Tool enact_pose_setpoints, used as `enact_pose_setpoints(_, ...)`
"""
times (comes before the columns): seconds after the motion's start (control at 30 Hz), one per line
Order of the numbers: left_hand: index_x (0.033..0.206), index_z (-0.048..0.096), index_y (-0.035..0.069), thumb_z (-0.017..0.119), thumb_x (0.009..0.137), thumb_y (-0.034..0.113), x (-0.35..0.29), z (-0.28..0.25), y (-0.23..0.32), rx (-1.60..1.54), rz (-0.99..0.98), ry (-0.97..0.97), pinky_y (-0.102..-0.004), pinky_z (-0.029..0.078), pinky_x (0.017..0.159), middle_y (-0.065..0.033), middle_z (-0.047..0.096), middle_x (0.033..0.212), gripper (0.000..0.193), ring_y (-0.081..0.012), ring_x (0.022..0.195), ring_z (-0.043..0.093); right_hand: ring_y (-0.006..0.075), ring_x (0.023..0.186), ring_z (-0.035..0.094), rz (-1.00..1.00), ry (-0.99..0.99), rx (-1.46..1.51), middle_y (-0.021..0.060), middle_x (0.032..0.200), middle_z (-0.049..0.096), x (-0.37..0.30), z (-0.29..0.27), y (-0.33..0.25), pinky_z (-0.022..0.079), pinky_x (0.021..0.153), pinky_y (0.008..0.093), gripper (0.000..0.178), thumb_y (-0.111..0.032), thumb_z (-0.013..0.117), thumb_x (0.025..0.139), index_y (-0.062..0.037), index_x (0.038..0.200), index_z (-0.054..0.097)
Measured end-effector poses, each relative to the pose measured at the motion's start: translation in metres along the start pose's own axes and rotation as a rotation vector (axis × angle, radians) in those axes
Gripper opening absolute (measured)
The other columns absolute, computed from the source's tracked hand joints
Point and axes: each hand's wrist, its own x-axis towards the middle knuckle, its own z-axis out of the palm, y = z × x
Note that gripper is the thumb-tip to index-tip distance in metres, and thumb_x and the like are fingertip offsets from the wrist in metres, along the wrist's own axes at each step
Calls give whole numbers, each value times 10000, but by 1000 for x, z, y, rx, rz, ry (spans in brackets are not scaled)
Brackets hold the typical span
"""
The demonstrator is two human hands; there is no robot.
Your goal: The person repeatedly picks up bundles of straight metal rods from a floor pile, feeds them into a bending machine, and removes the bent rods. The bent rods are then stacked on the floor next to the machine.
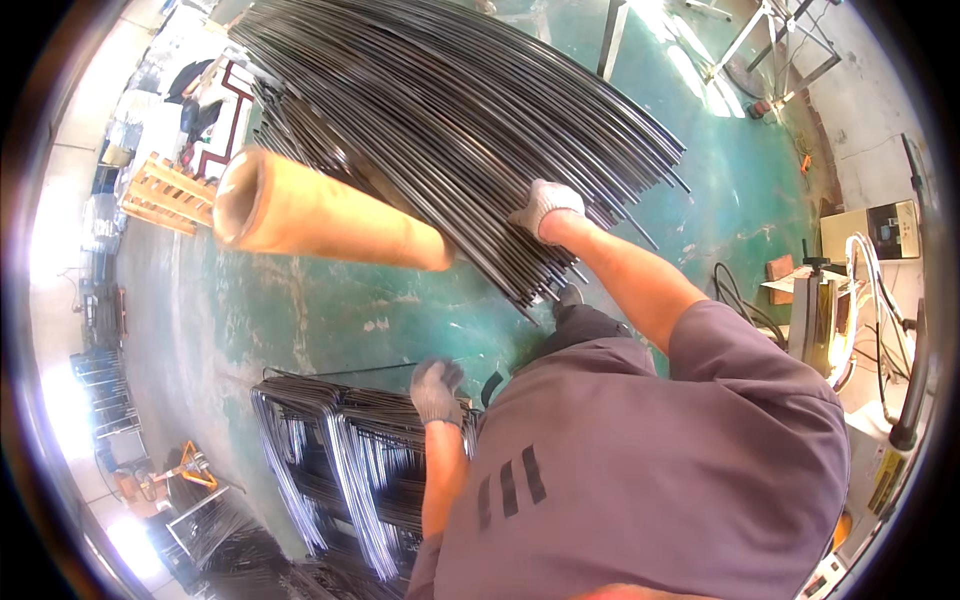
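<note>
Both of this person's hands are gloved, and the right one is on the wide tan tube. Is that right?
Not quite: the right hand isn't on the tube. The head view shows it at the long dark rods, near their ends. Both hands are indeed gloved.

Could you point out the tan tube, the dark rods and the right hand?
Tan tube (345, 218), head view: outer wall.
Dark rods (450, 105), head view: middle of pile.
Right hand (549, 205), head view: its glove.
</note>
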Motion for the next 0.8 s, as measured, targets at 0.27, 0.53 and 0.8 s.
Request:
enact_pose_setpoints(0.27,1123,577,-33,538,881,28,-22,140,41,18,60,-398,-369,546,788,-150,647,995,253,-259,847,645,299,917,688,-150,-250,24,168,965,713,33,-41,16,540,816,381,472,-410,770,657,-58,970,743)
enact_pose_setpoints(0.53,1105,577,-48,519,894,30,-8,146,41,392,190,-479,-337,552,796,-140,658,999,233,-212,846,653,223,906,665,26,-598,902,150,991,706,35,-40,46,523,813,356,599,-373,840,730,13,1154,668)
enact_pose_setpoints(0.8,1087,579,-15,525,896,60,24,156,70,263,43,-688,-350,556,760,-122,659,957,212,-217,814,656,291,1104,601,9,-373,273,183,1185,650,31,-43,30,458,944,389,757,-586,715,761,-1,1234,626)
